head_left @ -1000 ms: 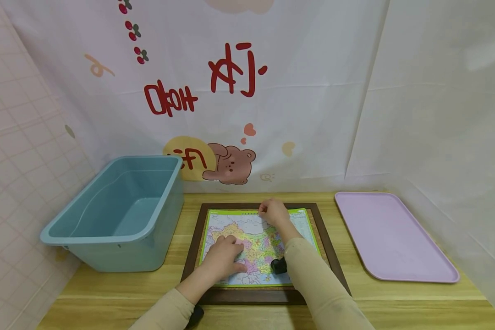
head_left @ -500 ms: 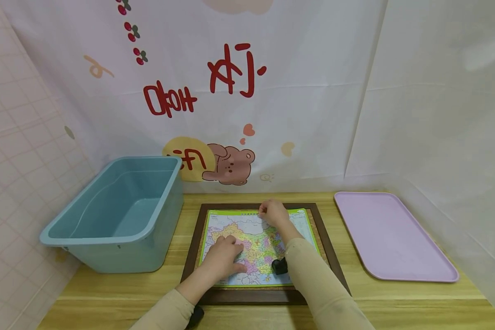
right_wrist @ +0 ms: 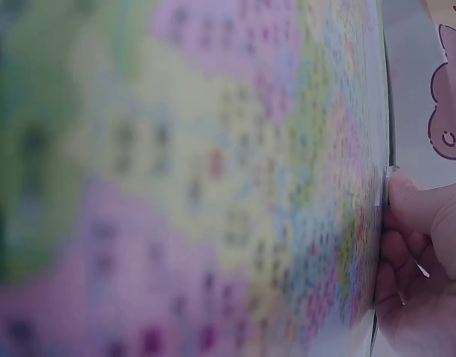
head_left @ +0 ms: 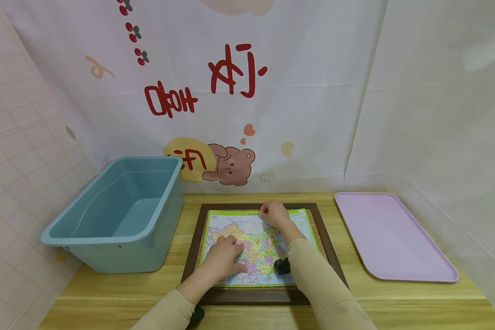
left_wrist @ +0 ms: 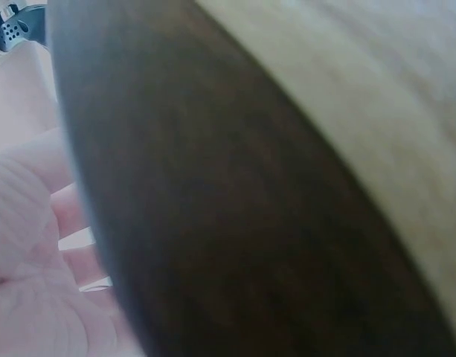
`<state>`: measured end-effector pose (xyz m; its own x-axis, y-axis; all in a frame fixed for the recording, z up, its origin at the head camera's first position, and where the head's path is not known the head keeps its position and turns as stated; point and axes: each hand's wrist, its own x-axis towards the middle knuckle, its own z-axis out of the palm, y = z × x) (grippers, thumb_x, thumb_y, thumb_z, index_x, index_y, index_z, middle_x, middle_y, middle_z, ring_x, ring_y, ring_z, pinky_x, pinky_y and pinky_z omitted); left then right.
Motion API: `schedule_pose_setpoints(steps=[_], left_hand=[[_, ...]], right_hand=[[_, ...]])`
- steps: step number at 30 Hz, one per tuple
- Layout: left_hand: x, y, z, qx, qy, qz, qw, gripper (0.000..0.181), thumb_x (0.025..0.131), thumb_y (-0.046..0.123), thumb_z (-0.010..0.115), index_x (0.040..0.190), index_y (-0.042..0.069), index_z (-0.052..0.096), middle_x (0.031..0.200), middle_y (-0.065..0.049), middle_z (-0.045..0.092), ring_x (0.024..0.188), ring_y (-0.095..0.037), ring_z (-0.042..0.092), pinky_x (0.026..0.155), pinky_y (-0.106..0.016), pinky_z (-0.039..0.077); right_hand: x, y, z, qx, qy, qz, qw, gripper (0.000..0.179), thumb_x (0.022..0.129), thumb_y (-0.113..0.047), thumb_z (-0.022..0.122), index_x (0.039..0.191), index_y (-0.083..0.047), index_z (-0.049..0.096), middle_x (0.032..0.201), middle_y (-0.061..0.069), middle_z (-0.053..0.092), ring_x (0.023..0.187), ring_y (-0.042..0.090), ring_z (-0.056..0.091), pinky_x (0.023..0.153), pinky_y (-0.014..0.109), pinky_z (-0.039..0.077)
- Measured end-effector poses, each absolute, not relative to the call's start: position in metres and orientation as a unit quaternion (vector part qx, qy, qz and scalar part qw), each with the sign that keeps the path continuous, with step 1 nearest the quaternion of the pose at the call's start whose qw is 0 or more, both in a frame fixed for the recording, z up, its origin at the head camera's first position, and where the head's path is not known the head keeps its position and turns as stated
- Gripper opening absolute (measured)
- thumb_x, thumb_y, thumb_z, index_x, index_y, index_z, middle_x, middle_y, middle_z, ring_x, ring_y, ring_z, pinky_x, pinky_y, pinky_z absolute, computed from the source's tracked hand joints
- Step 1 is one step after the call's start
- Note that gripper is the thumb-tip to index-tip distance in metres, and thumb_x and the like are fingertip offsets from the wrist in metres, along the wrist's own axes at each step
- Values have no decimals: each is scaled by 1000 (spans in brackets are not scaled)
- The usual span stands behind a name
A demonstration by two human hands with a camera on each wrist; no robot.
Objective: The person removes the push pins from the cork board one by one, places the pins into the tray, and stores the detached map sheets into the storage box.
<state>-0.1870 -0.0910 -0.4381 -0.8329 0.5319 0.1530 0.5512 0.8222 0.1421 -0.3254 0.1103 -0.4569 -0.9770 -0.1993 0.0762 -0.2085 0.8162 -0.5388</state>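
A colourful map sheet with a green border lies on a cork board in a dark brown frame. My left hand rests on the map's left half, its fingers spread; the left wrist view shows its palm beside the blurred frame. At the map's top edge, right of centre, is my right hand with curled fingers. Seen from the right wrist, the thumb of that hand presses at the sheet, pinching a small clear pin-like piece, mostly hidden.
To the left stands a deep blue-green plastic tub. A flat lilac tray lies on the right side of the wooden table. Behind the board hangs a white printed cloth, with a bear drawing. Black wrist cameras sit under the sleeves.
My right hand and forearm have shifted very slightly to the right, with the fingers still at the map's top edge. The left hand and the map stay put.
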Motion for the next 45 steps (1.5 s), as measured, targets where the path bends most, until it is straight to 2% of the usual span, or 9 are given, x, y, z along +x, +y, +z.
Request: schedule_pose_setpoints(steps=[19, 28, 37, 45], left_hand=[[-190, -87, -440, -275, -956, -92, 49, 40, 75, 43, 84, 96, 10, 72, 107, -14, 62, 88, -31, 55, 63, -41, 51], [-192, -86, -440, -275, -956, -89, 50, 40, 75, 43, 84, 93, 10, 72, 106, -14, 62, 87, -30, 55, 62, -39, 50], [-193, -85, -441, -269, -958, -93, 44, 49, 75, 43, 84, 107, 8, 74, 111, -16, 63, 93, -33, 56, 68, -43, 53], [-194, -83, -440, -265, -959, -92, 44, 51, 75, 43, 84, 110, 6, 74, 113, -17, 63, 95, -33, 57, 70, -44, 53]], right_hand=[[-321, 121, -451, 145, -934, 326, -4, 15, 95, -11, 67, 81, -11, 63, 78, -1, 58, 67, 16, 50, 64, 32, 43], [-316, 130, -441, 169, -929, 329, -4, 13, 96, -8, 65, 83, -10, 64, 72, 0, 53, 60, 14, 42, 61, 31, 38], [-313, 140, -433, 195, -925, 327, 14, 14, 96, -9, 65, 82, -10, 62, 68, -1, 49, 58, 14, 40, 61, 32, 36], [-310, 149, -429, 210, -921, 326, 28, 14, 95, -9, 67, 82, -10, 63, 71, -1, 50, 59, 14, 41, 62, 33, 37]])
